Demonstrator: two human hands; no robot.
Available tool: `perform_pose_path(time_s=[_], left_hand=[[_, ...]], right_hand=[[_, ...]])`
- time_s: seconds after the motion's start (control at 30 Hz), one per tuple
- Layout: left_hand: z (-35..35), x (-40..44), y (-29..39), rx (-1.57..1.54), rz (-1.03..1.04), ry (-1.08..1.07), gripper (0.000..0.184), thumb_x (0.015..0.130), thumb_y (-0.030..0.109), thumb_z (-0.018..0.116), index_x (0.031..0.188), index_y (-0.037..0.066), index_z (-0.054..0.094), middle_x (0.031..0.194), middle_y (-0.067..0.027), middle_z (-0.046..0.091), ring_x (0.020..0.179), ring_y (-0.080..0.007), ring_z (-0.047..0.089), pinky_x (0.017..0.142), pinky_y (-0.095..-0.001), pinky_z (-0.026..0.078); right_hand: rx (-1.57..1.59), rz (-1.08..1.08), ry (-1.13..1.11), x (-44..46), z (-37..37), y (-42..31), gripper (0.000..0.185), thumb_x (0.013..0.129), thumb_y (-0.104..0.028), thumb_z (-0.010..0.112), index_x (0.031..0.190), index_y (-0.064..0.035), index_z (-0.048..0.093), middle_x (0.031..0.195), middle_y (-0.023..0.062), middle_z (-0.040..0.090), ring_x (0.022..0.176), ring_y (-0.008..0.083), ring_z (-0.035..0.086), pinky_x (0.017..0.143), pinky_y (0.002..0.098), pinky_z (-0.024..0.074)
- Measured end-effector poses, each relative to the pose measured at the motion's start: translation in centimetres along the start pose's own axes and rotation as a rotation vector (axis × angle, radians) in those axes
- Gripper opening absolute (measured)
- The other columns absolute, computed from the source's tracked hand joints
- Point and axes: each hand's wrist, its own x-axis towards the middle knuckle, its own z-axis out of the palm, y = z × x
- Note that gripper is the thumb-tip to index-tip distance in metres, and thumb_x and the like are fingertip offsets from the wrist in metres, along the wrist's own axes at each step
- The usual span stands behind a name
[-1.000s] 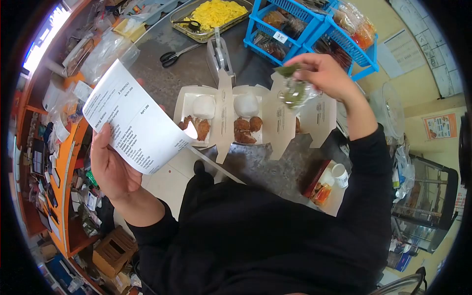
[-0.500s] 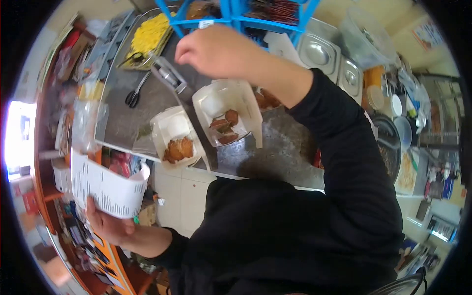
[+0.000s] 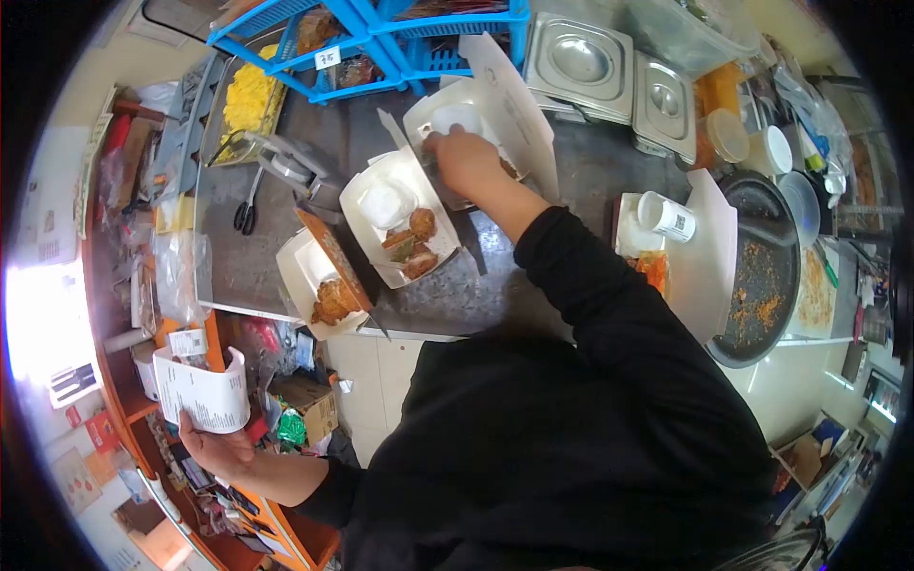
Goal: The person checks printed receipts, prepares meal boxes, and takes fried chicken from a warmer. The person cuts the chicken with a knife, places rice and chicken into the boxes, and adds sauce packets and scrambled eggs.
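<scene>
My left hand (image 3: 219,449) grips a curled printed receipt (image 3: 203,395), out to the left past the table edge. My right hand (image 3: 466,157) reaches into the farthest open carton (image 3: 519,119), beside its white rice mound (image 3: 455,120); its fingertips are hidden, so what they hold cannot be made out. The middle carton (image 3: 446,243) stands open with a round of rice (image 3: 386,205) and fried chicken (image 3: 412,249), a green bit lying on the chicken. The nearest carton (image 3: 295,276) holds fried chicken (image 3: 333,302) under a partly lowered lid.
Blue baskets (image 3: 381,48) and a tray of yellow food (image 3: 249,100) stand at the back. Scissors (image 3: 248,214) lie on the table's left. To the right are steel lidded pans (image 3: 583,65), another open carton (image 3: 705,247) with a white cup (image 3: 666,217), and a dark pan (image 3: 762,285).
My right hand has moved from above the cartons down into the farthest one. The green packet it held earlier is out of sight. The view has turned, and the receipt is lower at the left.
</scene>
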Motion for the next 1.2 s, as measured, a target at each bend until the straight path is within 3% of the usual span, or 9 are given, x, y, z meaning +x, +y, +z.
perform_pose_path(time_s=[0.13,0.23,0.27,0.43,0.5,0.63,0.73,0.93,1.2], left_hand=[[4.3,-2.1,-1.5,0.295,0.054,0.252,0.047,0.094,0.022,0.043,0.134,-0.001,0.039,0.132,-0.0155,0.051,0.115,-0.0297,0.055,0.095,-0.0514,0.045],[1.1,-1.4,-1.6,-0.083,-0.014,0.090,0.045,0.093,0.022,0.046,0.131,-0.002,0.043,0.129,-0.0152,0.054,0.114,-0.0291,0.055,0.097,-0.0489,0.044],[1.5,-1.8,-1.7,-0.170,0.029,-0.040,0.044,0.093,0.021,0.045,0.131,-0.003,0.043,0.129,-0.0158,0.054,0.115,-0.0285,0.055,0.098,-0.0472,0.043],[1.5,-1.4,-2.4,-0.119,0.114,0.023,0.042,0.094,0.014,0.041,0.131,-0.005,0.039,0.126,-0.0175,0.054,0.116,-0.0288,0.054,0.097,-0.0419,0.044],[0.4,-1.0,-3.3,0.692,0.307,0.196,0.043,0.093,0.013,0.041,0.132,-0.005,0.037,0.126,-0.0178,0.054,0.114,-0.0295,0.056,0.095,-0.0390,0.045],[-4.3,4.9,-9.8,1.436,0.967,0.458,0.059,0.089,0.009,0.042,0.146,0.008,0.023,0.120,-0.0213,0.057,0.094,-0.0363,0.061,0.074,-0.0428,0.048],[0.2,3.9,-10.3,1.626,0.095,0.403,0.067,0.087,0.008,0.042,0.148,0.017,0.018,0.114,-0.0229,0.059,0.092,-0.0408,0.059,0.074,-0.0487,0.047],[-4.3,10.6,-20.7,1.970,0.312,-0.068,0.033,0.086,0.028,0.056,0.114,0.010,0.061,0.103,-0.0143,0.063,0.094,-0.0359,0.060,0.078,-0.0440,0.050],[-4.4,11.8,-23.6,1.935,0.328,-0.084,0.023,0.080,0.028,0.061,0.089,0.008,0.070,0.092,-0.0106,0.065,0.085,-0.0322,0.062,0.075,-0.0427,0.051]], right_hand=[[-0.153,-0.162,0.190,0.0,-0.4,2.0,0.022,0.079,-0.017,0.064,0.100,-0.0110,0.062,0.106,0.0156,0.057,0.086,0.0303,0.062,0.075,0.0437,0.0502],[-0.044,-0.234,0.243,0.9,-1.3,3.4,0.022,0.080,-0.026,0.063,0.089,-0.0060,0.063,0.080,0.0168,0.063,0.081,0.0358,0.061,0.071,0.0463,0.0485],[-0.029,-0.293,0.239,1.2,-1.7,3.7,0.022,0.081,-0.026,0.062,0.086,-0.0051,0.063,0.084,0.0189,0.064,0.081,0.0389,0.061,0.072,0.0475,0.0479],[-0.069,-0.035,0.111,-0.4,-3.4,2.7,0.022,0.082,-0.013,0.054,0.102,-0.0094,0.060,0.088,0.0210,0.066,0.090,0.0390,0.063,0.079,0.0480,0.0483],[-0.074,-0.014,0.068,-1.0,-4.3,2.3,0.023,0.083,-0.013,0.055,0.105,-0.0099,0.057,0.090,0.0214,0.066,0.091,0.0387,0.062,0.079,0.0476,0.0478],[0.012,-0.066,0.137,-2.5,-5.9,1.8,0.018,0.085,-0.016,0.058,0.102,-0.0104,0.059,0.090,0.0163,0.067,0.086,0.0376,0.062,0.075,0.0421,0.0478],[0.152,-0.147,0.330,-3.8,-8.5,0.7,0.016,0.085,-0.015,0.059,0.099,-0.0075,0.061,0.096,0.0136,0.066,0.079,0.0346,0.062,0.073,0.0401,0.0474],[0.420,-0.121,0.662,-8.5,-15.8,-0.7,0.020,0.087,-0.013,0.061,0.106,-0.0106,0.065,0.091,0.0028,0.065,0.065,0.0088,0.052,0.058,0.0249,0.0422],[0.607,-0.070,0.860,-11.7,-20.7,4.0,0.024,0.087,-0.014,0.065,0.110,-0.0106,0.065,0.095,-0.0040,0.062,0.063,0.0013,0.042,0.056,0.0175,0.0342]])
